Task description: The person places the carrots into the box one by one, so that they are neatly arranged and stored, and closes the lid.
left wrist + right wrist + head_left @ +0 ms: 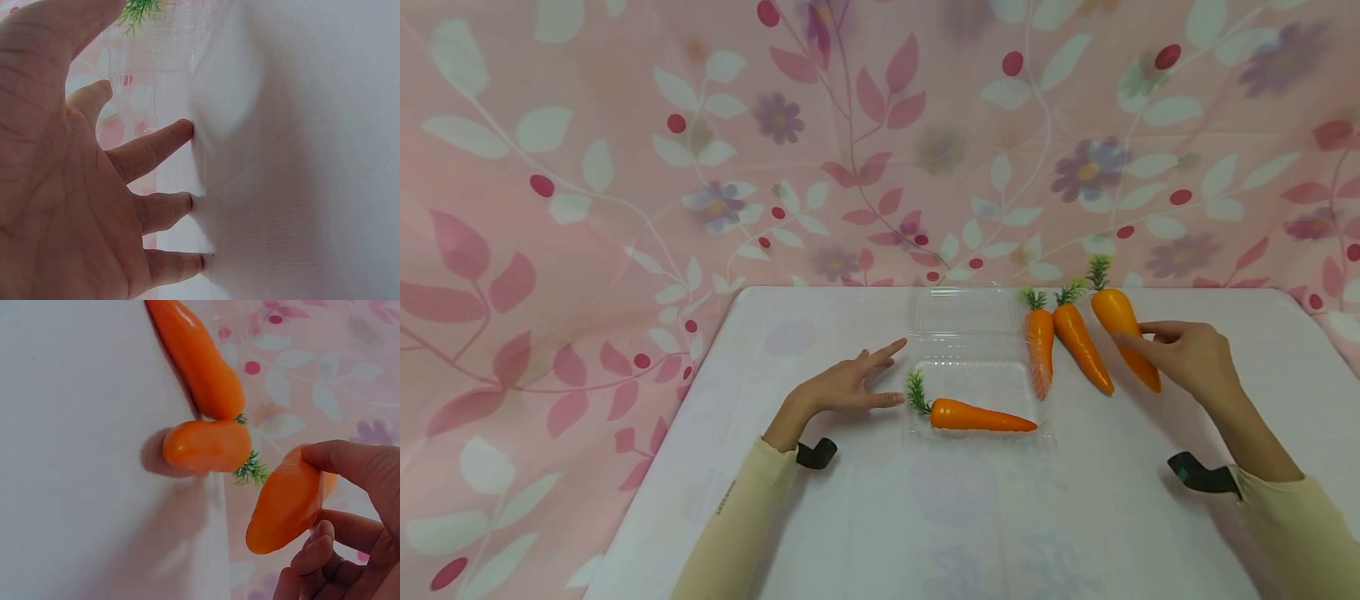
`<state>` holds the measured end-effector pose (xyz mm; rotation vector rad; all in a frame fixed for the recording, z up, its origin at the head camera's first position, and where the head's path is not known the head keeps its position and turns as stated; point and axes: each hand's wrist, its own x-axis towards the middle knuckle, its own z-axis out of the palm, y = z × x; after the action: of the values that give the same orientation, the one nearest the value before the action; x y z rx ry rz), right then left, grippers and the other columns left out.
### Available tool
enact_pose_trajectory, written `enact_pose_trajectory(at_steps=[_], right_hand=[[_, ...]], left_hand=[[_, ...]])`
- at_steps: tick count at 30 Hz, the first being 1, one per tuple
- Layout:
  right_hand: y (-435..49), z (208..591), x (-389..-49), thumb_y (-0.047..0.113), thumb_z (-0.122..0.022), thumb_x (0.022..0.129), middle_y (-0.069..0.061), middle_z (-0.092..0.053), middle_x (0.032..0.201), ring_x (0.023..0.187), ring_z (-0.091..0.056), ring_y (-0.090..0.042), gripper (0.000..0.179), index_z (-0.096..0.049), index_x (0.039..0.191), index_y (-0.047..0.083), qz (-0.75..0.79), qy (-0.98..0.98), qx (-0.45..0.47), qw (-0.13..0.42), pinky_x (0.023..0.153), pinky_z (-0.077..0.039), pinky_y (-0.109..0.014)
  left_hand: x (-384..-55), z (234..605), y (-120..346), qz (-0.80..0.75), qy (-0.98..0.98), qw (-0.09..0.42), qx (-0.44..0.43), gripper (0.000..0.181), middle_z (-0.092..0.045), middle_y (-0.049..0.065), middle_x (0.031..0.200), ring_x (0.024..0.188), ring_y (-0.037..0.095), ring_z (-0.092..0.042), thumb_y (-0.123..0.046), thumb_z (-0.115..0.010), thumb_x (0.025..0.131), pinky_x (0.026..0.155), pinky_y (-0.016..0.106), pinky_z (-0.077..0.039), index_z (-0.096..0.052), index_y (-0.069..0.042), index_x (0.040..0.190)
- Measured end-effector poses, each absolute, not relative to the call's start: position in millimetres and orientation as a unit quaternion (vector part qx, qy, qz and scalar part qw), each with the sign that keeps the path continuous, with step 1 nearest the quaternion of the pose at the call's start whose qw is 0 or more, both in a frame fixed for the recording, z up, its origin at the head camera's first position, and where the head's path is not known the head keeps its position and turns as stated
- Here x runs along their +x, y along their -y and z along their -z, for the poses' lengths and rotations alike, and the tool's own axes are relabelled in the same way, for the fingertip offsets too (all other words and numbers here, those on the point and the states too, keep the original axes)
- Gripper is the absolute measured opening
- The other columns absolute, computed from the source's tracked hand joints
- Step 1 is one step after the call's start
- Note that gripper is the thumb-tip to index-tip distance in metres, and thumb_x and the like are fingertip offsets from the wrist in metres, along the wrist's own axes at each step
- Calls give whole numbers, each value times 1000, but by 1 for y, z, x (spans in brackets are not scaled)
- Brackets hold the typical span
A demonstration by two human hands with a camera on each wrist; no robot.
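My right hand (1187, 354) pinches a toy carrot (1116, 312) between thumb and fingers at the right of the group. In the right wrist view this carrot (287, 503) has its tip toward the camera. Two more orange carrots, a middle one (1081, 346) and a left one (1040, 346), lie to its left with green tops pointing away. A fourth carrot (977, 415) lies sideways in a clear plastic box (977, 375). Beside the box's left side is my left hand (846, 385), fingers spread and holding nothing; its fingertips (184, 128) are down at the white tabletop.
The box's clear lid (966, 312) is folded back toward the far table edge. The white table (865, 517) ends at a pink floral cloth (880, 167) hanging behind it. Black wrist mounts, a left one (817, 453) and a right one (1202, 475), stick out from the sleeves.
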<state>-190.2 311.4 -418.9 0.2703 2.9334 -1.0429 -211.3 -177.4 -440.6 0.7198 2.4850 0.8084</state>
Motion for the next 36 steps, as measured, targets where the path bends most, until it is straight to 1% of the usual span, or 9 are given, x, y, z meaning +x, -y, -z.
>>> enact_pose_trajectory(at_steps=[5, 13, 16, 23, 25, 31, 36], right_hand=[[-305, 412, -186, 65, -62, 87, -21, -62, 98, 84, -47, -33, 81, -62, 127, -5, 330, -941, 76, -3, 56, -40, -34], [-296, 401, -180, 68, -64, 83, -19, -62, 99, 82, -48, -32, 86, -61, 129, -4, 338, -937, 87, 16, 56, -42, -32], [-293, 399, -179, 66, -65, 84, -17, -63, 97, 82, -49, -31, 82, -62, 128, -4, 344, -936, 78, 15, 55, -43, -32], [-285, 395, -178, 64, -67, 84, -14, -56, 90, 81, -46, -30, 79, -64, 126, -3, 357, -932, 55, 18, 52, -41, -31], [-283, 394, -178, 62, -68, 84, -14, -56, 90, 82, -46, -29, 78, -64, 125, -4, 359, -932, 45, 16, 53, -42, -30], [-278, 391, -175, 59, -70, 85, -13, -56, 86, 78, -48, -28, 72, -67, 122, -3, 358, -933, 29, 1, 51, -41, -30], [-272, 390, -174, 53, -73, 85, -12, -56, 85, 77, -48, -27, 66, -68, 120, -3, 363, -932, 11, -5, 50, -40, -29]], left_hand=[[-211, 441, 177, -293, -895, 215, 257, 93, -45, 0, 151, 147, 42, -8, -65, -66, 84, 114, 58, -17, -14, -42, 158], [-211, 441, 178, -293, -894, 221, 256, 94, -45, -1, 150, 147, 42, -8, -66, -66, 83, 114, 58, -17, -14, -42, 158], [-211, 441, 178, -290, -895, 217, 260, 93, -45, 0, 150, 147, 43, -8, -65, -65, 84, 114, 59, -16, -14, -41, 158], [-212, 440, 178, -278, -899, 212, 263, 92, -45, -1, 151, 146, 44, -10, -66, -64, 85, 115, 58, -15, -13, -41, 158], [-212, 440, 178, -273, -901, 211, 265, 92, -44, -1, 151, 146, 44, -11, -67, -63, 85, 115, 59, -14, -12, -41, 158], [-213, 439, 177, -271, -901, 215, 262, 92, -42, -1, 152, 146, 44, -11, -66, -63, 85, 114, 60, -13, -12, -42, 158], [-213, 439, 177, -271, -900, 219, 261, 92, -42, -2, 153, 146, 43, -10, -66, -63, 85, 114, 60, -13, -12, -42, 158]])
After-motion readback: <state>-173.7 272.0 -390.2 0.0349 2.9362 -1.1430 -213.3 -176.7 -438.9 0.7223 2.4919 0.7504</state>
